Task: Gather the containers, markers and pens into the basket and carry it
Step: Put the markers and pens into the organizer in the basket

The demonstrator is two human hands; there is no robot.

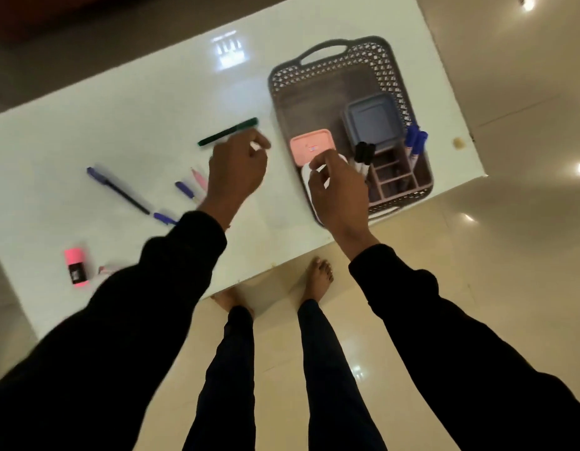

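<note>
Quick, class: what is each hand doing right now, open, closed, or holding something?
Left hand: curled, pinching a small white item; what it is cannot be told.
Right hand: curled over the basket, pinching something white, unidentifiable.

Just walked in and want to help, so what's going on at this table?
A person is clearing pens and markers off a white table into a grey basket. The basket already holds a blue container, a pink one and an organiser with markers. The left hand holds something small and white by the green pen; the right hand pinches something over the basket. More pens and a pink highlighter remain outside.
</note>
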